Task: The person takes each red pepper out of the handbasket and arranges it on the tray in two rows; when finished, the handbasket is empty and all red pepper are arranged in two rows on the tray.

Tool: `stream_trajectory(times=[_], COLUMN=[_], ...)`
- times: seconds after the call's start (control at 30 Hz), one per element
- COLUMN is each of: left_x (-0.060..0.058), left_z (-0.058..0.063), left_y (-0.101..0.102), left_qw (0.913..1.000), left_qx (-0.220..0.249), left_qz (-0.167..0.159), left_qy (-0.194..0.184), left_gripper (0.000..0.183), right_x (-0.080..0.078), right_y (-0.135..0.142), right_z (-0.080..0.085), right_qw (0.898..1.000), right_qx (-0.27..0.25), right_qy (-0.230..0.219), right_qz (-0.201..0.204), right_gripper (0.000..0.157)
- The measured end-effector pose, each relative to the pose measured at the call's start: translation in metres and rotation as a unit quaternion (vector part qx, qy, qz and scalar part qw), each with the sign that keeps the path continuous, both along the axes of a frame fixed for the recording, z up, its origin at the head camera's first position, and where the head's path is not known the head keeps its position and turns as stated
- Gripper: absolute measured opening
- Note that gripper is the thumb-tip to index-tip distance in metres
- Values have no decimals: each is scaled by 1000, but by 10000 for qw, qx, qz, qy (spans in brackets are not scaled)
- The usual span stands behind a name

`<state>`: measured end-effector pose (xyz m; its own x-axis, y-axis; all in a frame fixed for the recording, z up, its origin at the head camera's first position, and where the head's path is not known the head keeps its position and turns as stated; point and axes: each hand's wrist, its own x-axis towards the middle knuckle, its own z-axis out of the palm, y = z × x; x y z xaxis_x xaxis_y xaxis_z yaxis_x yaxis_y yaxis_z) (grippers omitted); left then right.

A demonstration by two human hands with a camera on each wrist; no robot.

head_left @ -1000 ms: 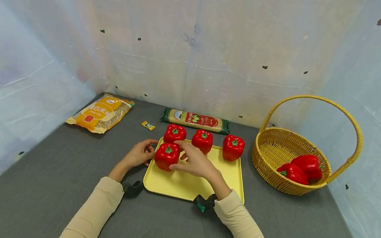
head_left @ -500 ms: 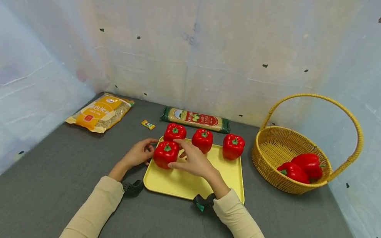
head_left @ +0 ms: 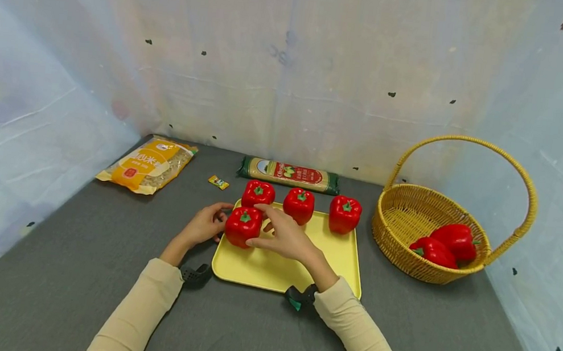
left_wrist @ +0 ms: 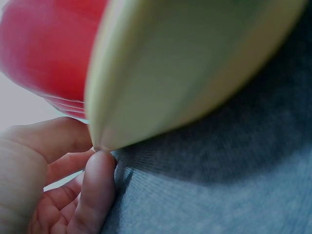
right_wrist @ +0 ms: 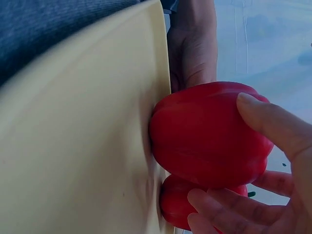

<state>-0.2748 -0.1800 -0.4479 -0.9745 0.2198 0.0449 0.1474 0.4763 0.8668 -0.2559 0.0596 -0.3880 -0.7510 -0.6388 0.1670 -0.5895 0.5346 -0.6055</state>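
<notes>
A yellow tray point(head_left: 271, 274) bears red bell peppers: one at the back left point(head_left: 258, 194), one at back middle point(head_left: 299, 206), one at back right point(head_left: 345, 215), and a front-left bell pepper point(head_left: 239, 231). My right hand point(head_left: 289, 238) holds the front-left one from its right side, thumb at the near side and fingers at the far side. In the right wrist view this pepper point(right_wrist: 204, 131) stands close to the tray's rim, beside the left hand. My left hand point(head_left: 202, 224) pinches the tray's left edge; in the left wrist view its thumb point(left_wrist: 97, 187) lies right at the rim.
To the right stands a yellow wicker basket point(head_left: 399, 253) with a tall handle and two red bell peppers point(head_left: 455, 241) in it. Behind the tray lies a long pasta pack point(head_left: 289, 174). A small yellow sachet point(head_left: 218, 182) and a grain bag point(head_left: 148, 164) lie at back left.
The front-left bell pepper has shifted slightly left on the tray, the right hand moving with it. The left hand stays at the tray's edge.
</notes>
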Motion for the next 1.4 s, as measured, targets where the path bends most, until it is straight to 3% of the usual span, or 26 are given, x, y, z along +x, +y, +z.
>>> stream_trajectory(times=[0.4,0.83,1.07,1.4], left_x=[0,0,0,0], left_z=[0,-1,0,-1], left_y=[0,-1,0,0], left_qw=[9999,9999,9999,10000], left_qx=[155,74,117,42], left_qz=[-44,-4,-7,38], left_qy=[17,-71,-67,-80], left_gripper=[43,44,44,43], right_x=[2,0,-4,-5], right_y=[6,48,91,172], right_z=[10,44,55,61], right_qw=[9999,9933,9781,9382], right_qx=[-113,-906,-1359,-1396], right_qy=[57,416,907,1633], right_qz=[-36,-583,-1289,-2714], right_gripper=[80,53,45,32])
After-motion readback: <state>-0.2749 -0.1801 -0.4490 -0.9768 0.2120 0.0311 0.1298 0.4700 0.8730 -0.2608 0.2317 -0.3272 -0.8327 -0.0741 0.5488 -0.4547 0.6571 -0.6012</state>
